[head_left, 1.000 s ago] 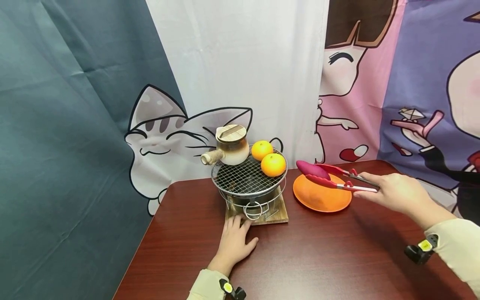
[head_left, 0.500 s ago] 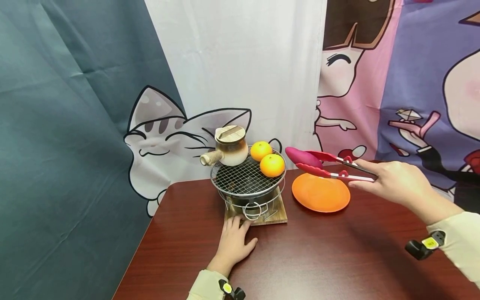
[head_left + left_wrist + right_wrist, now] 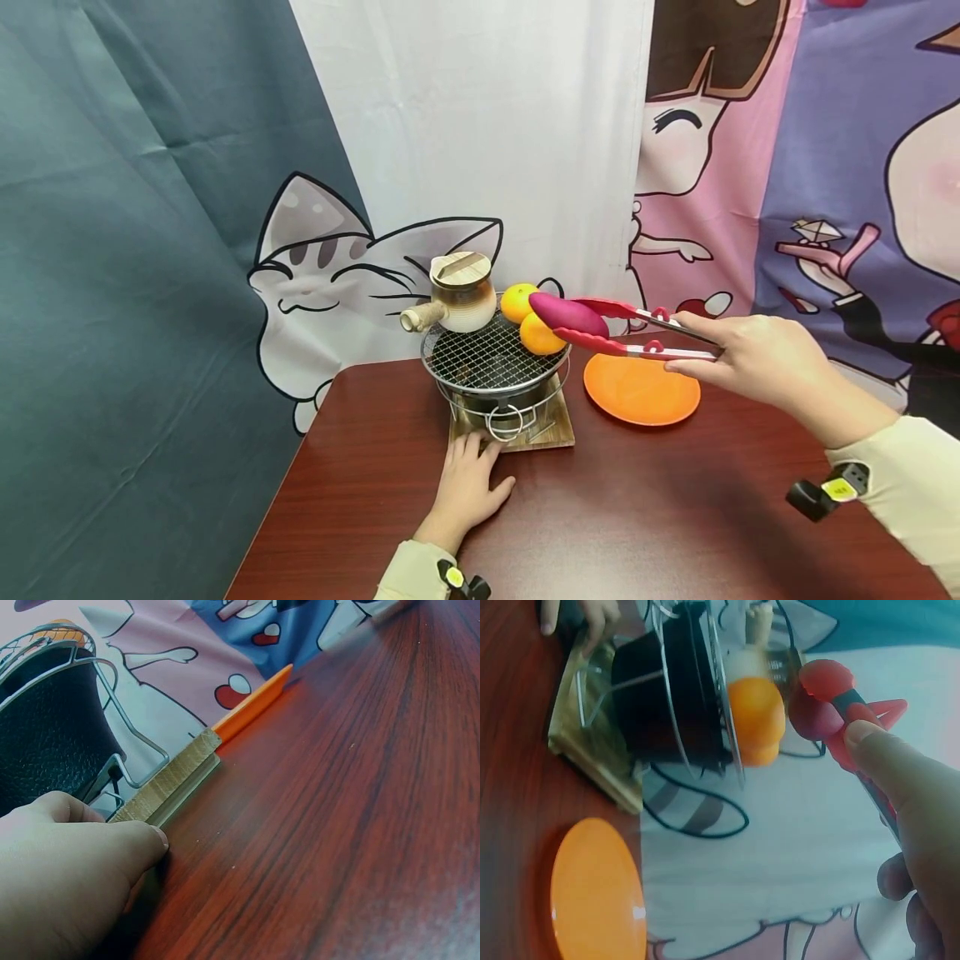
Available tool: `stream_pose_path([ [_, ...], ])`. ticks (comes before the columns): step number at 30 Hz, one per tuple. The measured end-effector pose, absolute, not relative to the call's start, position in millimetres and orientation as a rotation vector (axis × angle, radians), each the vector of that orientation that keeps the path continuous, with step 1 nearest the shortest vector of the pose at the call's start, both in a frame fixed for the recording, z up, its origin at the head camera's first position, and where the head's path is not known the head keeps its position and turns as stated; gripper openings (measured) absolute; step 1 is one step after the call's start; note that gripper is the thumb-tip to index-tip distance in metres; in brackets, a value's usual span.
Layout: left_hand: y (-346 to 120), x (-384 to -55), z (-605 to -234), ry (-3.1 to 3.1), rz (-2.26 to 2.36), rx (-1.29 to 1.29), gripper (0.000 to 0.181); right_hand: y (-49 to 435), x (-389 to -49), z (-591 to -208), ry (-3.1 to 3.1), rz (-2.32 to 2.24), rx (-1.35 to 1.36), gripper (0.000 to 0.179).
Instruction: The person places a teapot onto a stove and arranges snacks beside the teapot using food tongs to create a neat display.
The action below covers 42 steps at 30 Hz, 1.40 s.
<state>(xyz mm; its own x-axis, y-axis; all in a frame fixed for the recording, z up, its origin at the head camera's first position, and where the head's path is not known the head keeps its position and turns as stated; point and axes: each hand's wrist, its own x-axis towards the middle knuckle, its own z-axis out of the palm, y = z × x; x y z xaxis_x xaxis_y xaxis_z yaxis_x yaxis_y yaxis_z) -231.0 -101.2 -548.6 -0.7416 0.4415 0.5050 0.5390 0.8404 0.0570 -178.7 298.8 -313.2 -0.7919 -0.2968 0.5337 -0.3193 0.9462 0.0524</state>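
My right hand (image 3: 765,367) grips red-tipped tongs (image 3: 592,342) by their metal arms. Pinched in the tongs' tips, a purple sweet potato (image 3: 566,315) hangs at the right side of the round wire grill rack (image 3: 480,358), overlapping two oranges in the head view. The front orange (image 3: 538,335) and the back orange (image 3: 517,300) sit on the rack. From the right wrist, the sweet potato (image 3: 814,716) shows above the oranges, partly hidden by the tongs. My left hand (image 3: 467,487) rests its extended fingers on the front edge of the wooden board (image 3: 558,427) under the black stove (image 3: 56,724).
A lidded clay teapot (image 3: 472,310) with a wrapped side handle stands at the back left of the rack. To the right of the stove lies an orange plate (image 3: 641,392) on the dark red table (image 3: 600,517). A printed cartoon curtain (image 3: 555,125) hangs close behind.
My right hand has moved the tongs and sweet potato left, from over the orange plate to the oranges at the rack's right side. My left hand has stayed in place.
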Motion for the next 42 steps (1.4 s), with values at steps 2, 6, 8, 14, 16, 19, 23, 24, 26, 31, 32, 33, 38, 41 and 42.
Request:
stream_pose_path([
  [2, -101, -231, -549, -2.532, -0.274, -0.722, 0.052, 292, -180, -313, -2.501, 0.044, 0.476, 0.068],
  [6, -101, -230, -548, -2.534, -0.275, -0.723, 0.052, 279, -184, -311, -2.47, 0.028, 0.533, 0.066],
  [8, -101, -230, -548, -2.537, -0.277, -0.723, 0.052, 272, -186, -311, -2.451, 0.029, 0.559, 0.067],
  [14, -101, -230, -547, -2.536, -0.288, -0.729, 0.053, 252, -195, -312, -2.377, 0.027, 0.65, 0.062],
  [16, -101, -229, -546, -2.535, -0.291, -0.73, 0.054, 245, -199, -313, -2.39, 0.034, 0.666, 0.061],
  [19, -101, -229, -545, -2.537, -0.293, -0.732, 0.055, 235, -203, -314, -2.418, 0.042, 0.686, 0.06],
  [23, -102, -229, -545, -2.539, -0.292, -0.734, 0.054, 223, -209, -316, -2.443, 0.029, 0.711, 0.058],
  [24, -101, -229, -545, -2.538, -0.292, -0.736, 0.054, 220, -211, -316, -2.45, 0.02, 0.714, 0.058],
  [26, -101, -228, -544, -2.536, -0.29, -0.736, 0.054, 216, -214, -318, -2.464, 0.002, 0.723, 0.058],
  [31, -101, -228, -544, -2.529, -0.286, -0.739, 0.054, 207, -218, -319, -2.496, -0.025, 0.726, 0.062],
  [32, -101, -228, -544, -2.528, -0.286, -0.74, 0.054, 206, -219, -319, -2.5, -0.025, 0.725, 0.063],
  [33, -101, -228, -544, -2.525, -0.285, -0.74, 0.054, 204, -220, -319, -2.499, -0.027, 0.724, 0.065],
  [38, -101, -229, -545, -2.515, -0.28, -0.74, 0.054, 199, -226, -321, -2.493, -0.048, 0.731, 0.068],
  [41, -102, -229, -545, -2.515, -0.281, -0.741, 0.054, 196, -228, -321, -2.489, -0.061, 0.732, 0.07],
  [42, -102, -229, -545, -2.515, -0.281, -0.741, 0.054, 195, -229, -320, -2.487, -0.066, 0.734, 0.07],
])
